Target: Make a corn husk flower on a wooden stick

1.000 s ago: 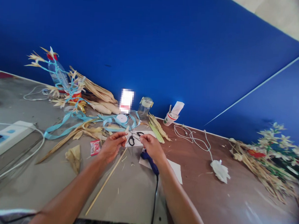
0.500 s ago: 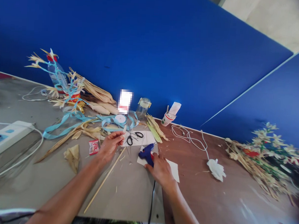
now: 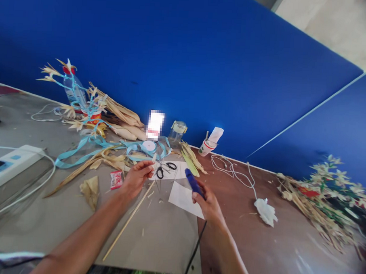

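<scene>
My left hand (image 3: 138,176) pinches a small pale piece (image 3: 154,158) upright between thumb and fingertips, and my right hand (image 3: 209,200) is wrapped around a dark blue tool (image 3: 193,181), its nose pointing away from me and a black cord (image 3: 198,244) trailing towards my edge of the desk. I'm working where a grey tabletop (image 3: 160,241) meets a reddish-brown one (image 3: 241,244), with a tall blue partition (image 3: 186,64) behind them. Between my hands, black-handled scissors (image 3: 160,173) lie on a white card (image 3: 179,172), and a loose white sheet (image 3: 183,198) lies nearer to me. A thin stick (image 3: 131,217) slants across the grey top beside my left forearm, near a red packet (image 3: 116,179) and a folded dry husk (image 3: 90,191). Further back, light blue ribbon (image 3: 76,153) loops around a white spool (image 3: 149,146), crowding the space beyond my left hand. A lidded jar (image 3: 177,132) and a paper cup (image 3: 207,147) stand against the partition; a power strip (image 3: 24,162) sits far left, pale flowers (image 3: 333,176) far right.
</scene>
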A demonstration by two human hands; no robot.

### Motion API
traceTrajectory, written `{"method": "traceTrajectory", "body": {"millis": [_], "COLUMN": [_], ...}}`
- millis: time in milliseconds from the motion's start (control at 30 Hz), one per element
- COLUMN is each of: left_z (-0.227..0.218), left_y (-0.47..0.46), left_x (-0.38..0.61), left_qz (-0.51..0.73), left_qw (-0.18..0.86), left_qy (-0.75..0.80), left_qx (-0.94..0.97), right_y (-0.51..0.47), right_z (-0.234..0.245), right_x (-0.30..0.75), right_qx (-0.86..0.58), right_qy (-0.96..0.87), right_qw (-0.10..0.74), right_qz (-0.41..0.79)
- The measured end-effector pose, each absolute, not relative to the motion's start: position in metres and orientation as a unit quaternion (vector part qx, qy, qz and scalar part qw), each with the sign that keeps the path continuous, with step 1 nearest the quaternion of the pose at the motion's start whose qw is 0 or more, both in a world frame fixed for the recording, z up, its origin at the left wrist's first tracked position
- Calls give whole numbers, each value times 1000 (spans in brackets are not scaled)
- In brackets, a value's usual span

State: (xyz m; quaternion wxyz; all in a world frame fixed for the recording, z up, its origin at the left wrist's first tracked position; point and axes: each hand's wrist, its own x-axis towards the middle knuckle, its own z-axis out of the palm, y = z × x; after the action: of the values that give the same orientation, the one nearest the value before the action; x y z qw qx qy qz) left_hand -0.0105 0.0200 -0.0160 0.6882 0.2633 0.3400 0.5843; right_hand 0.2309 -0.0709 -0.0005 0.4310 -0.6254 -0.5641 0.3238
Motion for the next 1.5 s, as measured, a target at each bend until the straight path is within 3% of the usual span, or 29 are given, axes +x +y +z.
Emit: {"method": "traceTrajectory", "body": {"millis": [67,133,533,1500], "left_z": [-16,-18,-16,-27], "left_y": [20,21,22,22], "left_x": [-10,-10,-11,-8], "left_qz": [586,586,595,589], "left_qw": [686,683,661,610], "left_qy": [343,347,371,392], "left_qx": [261,264,268,356], "right_y": [-70,-66,-33,-39], "right_z": [12,23,-12,-32], "right_x": [225,214,146,144], "right_qx": [-540,-473,-469,-514], "right_qy": [-519,-490,-441,-574], "right_qw": [524,563,518,474], "right_qz": [404,468,563,427]}}
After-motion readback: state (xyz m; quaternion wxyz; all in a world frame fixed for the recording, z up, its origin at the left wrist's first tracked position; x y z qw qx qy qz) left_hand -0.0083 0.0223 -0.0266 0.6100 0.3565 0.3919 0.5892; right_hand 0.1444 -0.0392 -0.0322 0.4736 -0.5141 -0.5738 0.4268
